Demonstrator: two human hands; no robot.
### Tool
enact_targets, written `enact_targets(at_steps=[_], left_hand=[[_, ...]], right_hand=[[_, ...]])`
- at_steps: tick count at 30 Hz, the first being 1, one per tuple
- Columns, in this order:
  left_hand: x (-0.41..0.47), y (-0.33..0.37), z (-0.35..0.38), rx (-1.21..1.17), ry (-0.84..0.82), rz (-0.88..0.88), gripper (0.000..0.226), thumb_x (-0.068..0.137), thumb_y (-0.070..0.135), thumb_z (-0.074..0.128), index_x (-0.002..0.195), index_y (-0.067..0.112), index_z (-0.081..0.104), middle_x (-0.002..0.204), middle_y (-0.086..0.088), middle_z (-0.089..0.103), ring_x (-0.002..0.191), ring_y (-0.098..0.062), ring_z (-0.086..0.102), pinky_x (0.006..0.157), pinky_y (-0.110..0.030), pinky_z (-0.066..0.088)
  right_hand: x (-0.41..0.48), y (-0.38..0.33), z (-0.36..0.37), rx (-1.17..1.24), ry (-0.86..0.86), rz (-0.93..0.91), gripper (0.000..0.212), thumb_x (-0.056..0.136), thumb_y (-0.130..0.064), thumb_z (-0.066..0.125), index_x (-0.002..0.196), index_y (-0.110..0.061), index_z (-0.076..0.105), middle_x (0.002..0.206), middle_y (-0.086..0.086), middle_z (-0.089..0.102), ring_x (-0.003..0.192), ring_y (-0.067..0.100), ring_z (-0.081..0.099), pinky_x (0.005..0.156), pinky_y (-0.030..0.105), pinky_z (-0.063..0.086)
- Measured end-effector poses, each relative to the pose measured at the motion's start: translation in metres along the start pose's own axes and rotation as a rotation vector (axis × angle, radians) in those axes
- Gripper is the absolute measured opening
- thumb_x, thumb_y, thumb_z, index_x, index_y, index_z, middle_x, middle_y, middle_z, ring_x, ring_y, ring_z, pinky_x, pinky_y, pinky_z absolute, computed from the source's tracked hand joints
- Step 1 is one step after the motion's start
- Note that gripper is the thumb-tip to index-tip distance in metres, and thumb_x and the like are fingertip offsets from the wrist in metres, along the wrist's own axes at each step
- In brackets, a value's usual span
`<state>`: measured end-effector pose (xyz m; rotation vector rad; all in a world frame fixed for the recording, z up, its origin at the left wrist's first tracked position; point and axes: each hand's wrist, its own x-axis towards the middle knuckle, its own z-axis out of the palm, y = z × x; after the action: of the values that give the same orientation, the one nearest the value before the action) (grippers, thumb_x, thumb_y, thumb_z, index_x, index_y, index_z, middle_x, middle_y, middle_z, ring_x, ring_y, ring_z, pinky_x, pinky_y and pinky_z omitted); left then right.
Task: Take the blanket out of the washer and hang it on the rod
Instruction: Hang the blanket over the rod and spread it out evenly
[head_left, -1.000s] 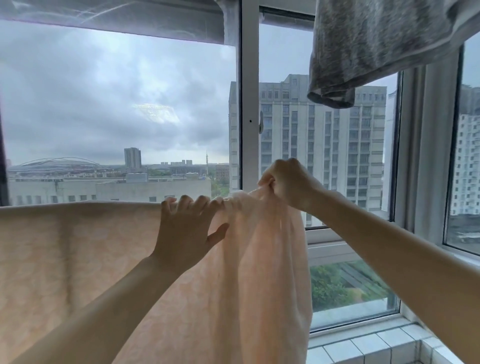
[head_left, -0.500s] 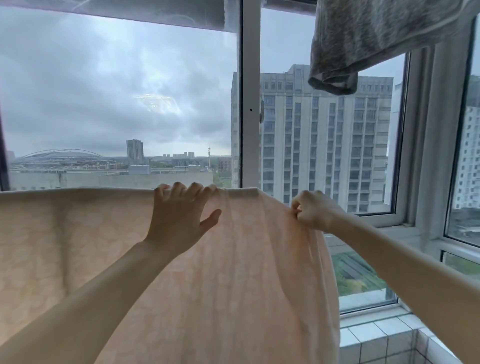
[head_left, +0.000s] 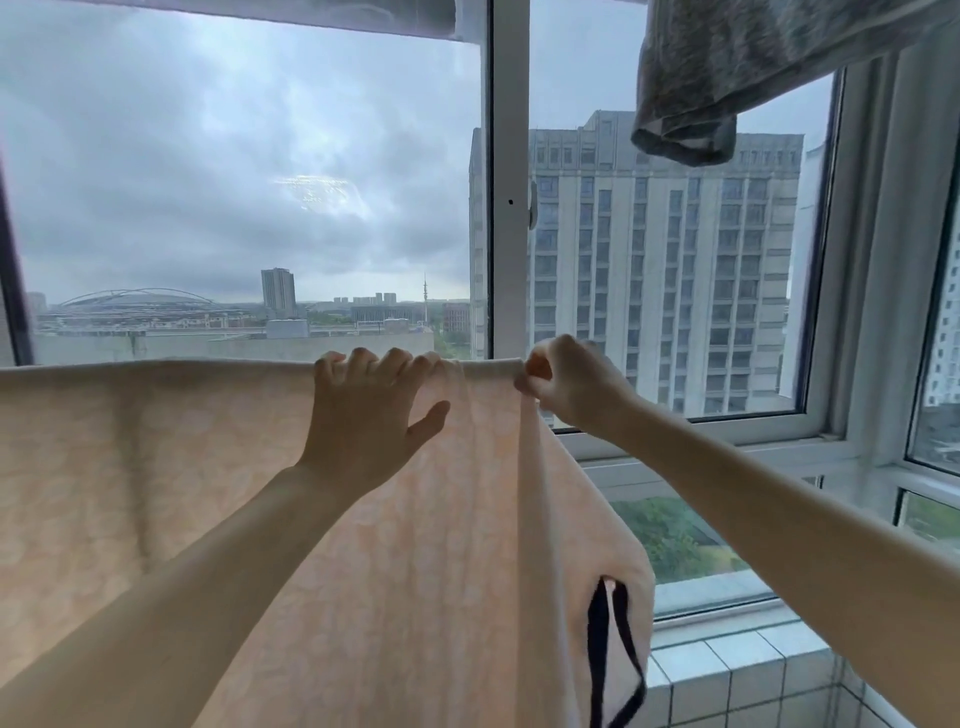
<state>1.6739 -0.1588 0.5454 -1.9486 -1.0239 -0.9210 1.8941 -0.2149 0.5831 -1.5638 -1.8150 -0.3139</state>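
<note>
Pinching tight, my right grip (head_left: 566, 387) holds the blanket (head_left: 208, 467) by its top edge, mid frame. My left grip (head_left: 369, 415) hooks over that edge just beside. The blanket stretches away left, so my right grip is nearer its end.

Head-worn camera looks forward at the window (head_left: 509, 208), close to the blanket (head_left: 156, 467).
</note>
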Motion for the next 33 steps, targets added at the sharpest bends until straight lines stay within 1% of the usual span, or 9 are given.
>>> enact_targets(at_steps=[6, 9, 13, 17, 21, 23, 27, 30, 33], left_hand=[[-0.001, -0.003, -0.001, -0.006, -0.014, 0.002, 0.053, 0.088, 0.059, 0.034, 0.123, 0.025, 0.053, 0.110, 0.003, 0.063, 0.094, -0.029, 0.059, 0.086, -0.046, 0.038], [-0.003, -0.003, -0.002, -0.013, -0.010, 0.013, 0.053, 0.088, 0.057, 0.036, 0.125, 0.023, 0.052, 0.111, 0.001, 0.063, 0.094, -0.029, 0.060, 0.086, -0.047, 0.039], [-0.005, 0.001, -0.004, -0.018, 0.011, 0.032, 0.050, 0.090, 0.052, 0.039, 0.128, 0.021, 0.052, 0.113, 0.000, 0.062, 0.094, -0.029, 0.059, 0.087, -0.047, 0.040], [-0.004, 0.005, -0.007, -0.080, 0.009, -0.025, 0.043, 0.093, 0.043, 0.037, 0.125, 0.021, 0.056, 0.114, 0.002, 0.065, 0.098, -0.027, 0.061, 0.093, -0.049, 0.040], [-0.003, 0.001, -0.010, -0.152, 0.044, -0.091, 0.039, 0.097, 0.036, 0.035, 0.118, 0.021, 0.064, 0.108, 0.004, 0.070, 0.094, -0.025, 0.065, 0.090, -0.045, 0.042], [-0.003, -0.002, -0.011, -0.173, 0.073, -0.114, 0.037, 0.098, 0.036, 0.038, 0.113, 0.022, 0.068, 0.103, 0.005, 0.072, 0.090, -0.024, 0.066, 0.087, -0.043, 0.043], [-0.001, -0.005, -0.013, -0.220, 0.108, -0.141, 0.028, 0.100, 0.034, 0.047, 0.110, 0.023, 0.071, 0.100, 0.007, 0.073, 0.087, -0.020, 0.066, 0.086, -0.039, 0.042], [0.002, -0.004, -0.015, -0.276, 0.138, -0.171, 0.023, 0.095, 0.034, 0.054, 0.105, 0.025, 0.074, 0.097, 0.009, 0.074, 0.084, -0.018, 0.067, 0.085, -0.038, 0.042], [0.003, -0.001, -0.017, -0.331, 0.160, -0.187, 0.019, 0.093, 0.034, 0.060, 0.099, 0.025, 0.076, 0.094, 0.009, 0.075, 0.082, -0.018, 0.069, 0.084, -0.038, 0.047]], right_hand=[[0.002, 0.009, -0.002, 0.013, 0.077, 0.003, 0.010, 0.091, -0.017, 0.062, 0.095, -0.011, 0.069, 0.087, 0.002, 0.069, 0.079, 0.019, 0.065, 0.076, 0.043, 0.056], [0.006, 0.013, -0.010, 0.045, 0.159, 0.015, 0.012, 0.094, -0.015, 0.058, 0.097, -0.009, 0.067, 0.090, 0.005, 0.069, 0.079, 0.019, 0.064, 0.076, 0.035, 0.054], [0.019, 0.013, -0.013, 0.116, 0.224, 0.061, 0.013, 0.097, -0.012, 0.051, 0.096, -0.007, 0.064, 0.087, 0.006, 0.063, 0.072, 0.017, 0.058, 0.065, 0.026, 0.048], [0.026, 0.017, -0.001, 0.139, 0.113, 0.135, 0.019, 0.097, -0.009, 0.050, 0.097, 0.001, 0.066, 0.085, 0.008, 0.063, 0.073, 0.015, 0.057, 0.059, 0.014, 0.042], [0.016, 0.018, 0.011, 0.175, -0.093, 0.110, 0.021, 0.095, -0.011, 0.054, 0.095, 0.003, 0.069, 0.070, 0.000, 0.060, 0.059, 0.007, 0.052, 0.049, 0.010, 0.037], [0.010, 0.015, 0.011, 0.209, -0.092, 0.101, 0.015, 0.094, -0.008, 0.055, 0.096, -0.001, 0.068, 0.080, 0.005, 0.066, 0.062, 0.007, 0.054, 0.053, 0.010, 0.041], [-0.006, 0.002, 0.004, 0.262, 0.155, 0.045, 0.014, 0.093, -0.003, 0.051, 0.100, -0.009, 0.062, 0.085, -0.001, 0.062, 0.071, 0.010, 0.060, 0.061, 0.019, 0.053], [-0.017, -0.005, 0.010, 0.220, 0.115, -0.025, 0.009, 0.091, -0.007, 0.058, 0.100, -0.007, 0.058, 0.085, -0.001, 0.061, 0.076, 0.011, 0.061, 0.071, 0.023, 0.056], [-0.021, -0.004, 0.021, 0.167, 0.067, 0.005, 0.008, 0.091, -0.014, 0.061, 0.094, -0.006, 0.059, 0.086, 0.005, 0.064, 0.077, 0.019, 0.063, 0.074, 0.032, 0.057]])
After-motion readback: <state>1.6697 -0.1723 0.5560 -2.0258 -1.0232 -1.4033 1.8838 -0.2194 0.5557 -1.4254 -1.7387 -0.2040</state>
